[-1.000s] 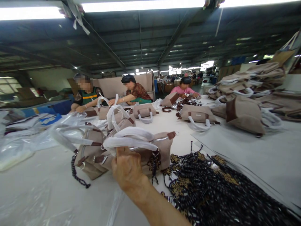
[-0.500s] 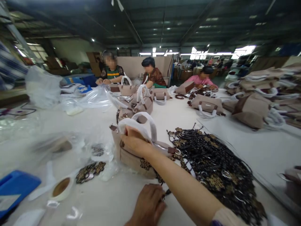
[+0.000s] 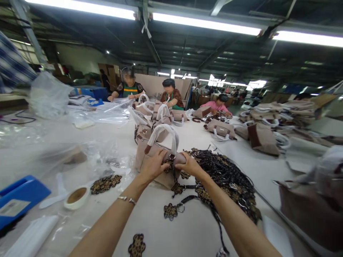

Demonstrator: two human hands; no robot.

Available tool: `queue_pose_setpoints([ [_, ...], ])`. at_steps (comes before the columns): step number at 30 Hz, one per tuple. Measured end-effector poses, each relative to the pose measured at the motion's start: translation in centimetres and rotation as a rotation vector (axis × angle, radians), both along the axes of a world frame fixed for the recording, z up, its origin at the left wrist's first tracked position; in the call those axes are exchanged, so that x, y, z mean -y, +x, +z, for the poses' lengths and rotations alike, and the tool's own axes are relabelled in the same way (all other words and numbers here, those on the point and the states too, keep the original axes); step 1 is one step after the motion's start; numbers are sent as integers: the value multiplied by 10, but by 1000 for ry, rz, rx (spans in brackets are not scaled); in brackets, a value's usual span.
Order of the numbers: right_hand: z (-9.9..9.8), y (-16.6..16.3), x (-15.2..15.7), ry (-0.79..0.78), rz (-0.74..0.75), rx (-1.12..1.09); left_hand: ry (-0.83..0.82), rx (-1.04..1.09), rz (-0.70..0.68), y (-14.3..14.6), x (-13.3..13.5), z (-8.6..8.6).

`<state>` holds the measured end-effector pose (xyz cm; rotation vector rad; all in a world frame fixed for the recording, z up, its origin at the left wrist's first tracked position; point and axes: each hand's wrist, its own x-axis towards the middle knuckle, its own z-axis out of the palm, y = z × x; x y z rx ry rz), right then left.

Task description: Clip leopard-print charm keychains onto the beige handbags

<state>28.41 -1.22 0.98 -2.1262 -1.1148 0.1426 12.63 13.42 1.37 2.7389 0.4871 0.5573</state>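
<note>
A beige handbag (image 3: 142, 150) stands on the table in front of me, its upright handle (image 3: 157, 134) wrapped in white. My left hand (image 3: 153, 166) grips the bag's near left side, thumb against a leopard-print flower charm (image 3: 168, 165) that hangs below the handle ring. On the right side my right hand (image 3: 190, 165) grips the bag near its top, thumb towards the same charm. Black braided cord with another flower charm (image 3: 177, 188) trails down at the bag's front. To the right lies a heap of black braided straps (image 3: 227, 175) with leopard flowers and metal rings.
Loose flower charms (image 3: 136, 245) lie nearby. At left are a tape roll (image 3: 77, 197), a blue tape dispenser (image 3: 23, 200) and clear plastic bags (image 3: 50, 94). More beige bags (image 3: 221, 129) sit farther back. A large bag (image 3: 308, 207) stands at right. Several people work across the table.
My left hand has risen from the table front to the bag. The right hand has shifted from the wrapped handle to the bag's right side. The bag has turned, and the view has tilted up.
</note>
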Motion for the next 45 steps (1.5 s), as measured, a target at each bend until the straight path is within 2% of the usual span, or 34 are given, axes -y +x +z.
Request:
queue_pose_setpoints([
  [2,-15,-11,0,11,-6,9,28,-10,-6,0,9,2],
  [4,-21,-26,1,32,-7,37,36,2,54,-4,21,4],
  [7,-18,-44,8,48,7,81,1,11,209,-13,35,10],
  [9,-13,-53,16,41,21,95,5,-10,245,-22,45,12],
  [13,-7,-66,42,4,43,85,236,-51,199,-43,70,15],
  [16,-7,-72,64,33,100,45,352,-58,138,-56,90,15],
  [20,-12,-66,104,86,88,-199,315,-45,146,-63,103,14],
  [22,-16,-61,133,38,21,-265,271,-27,150,-65,104,13],
  [25,-25,-66,177,-54,-57,-239,219,24,123,-69,101,11],
  [28,-44,-93,203,-155,-17,-216,189,71,101,-72,100,8],
  [31,-72,-136,203,-222,187,-98,178,79,103,-71,100,6],
  [33,-91,-163,194,-207,306,43,190,81,103,-69,101,5],
  [36,-109,-186,183,-180,364,226,216,109,98,-70,102,4],
  [41,-116,-188,183,-267,391,414,239,177,80,-84,108,4],
  [45,-115,-196,187,-354,405,544,214,223,8,-100,114,-8],
])
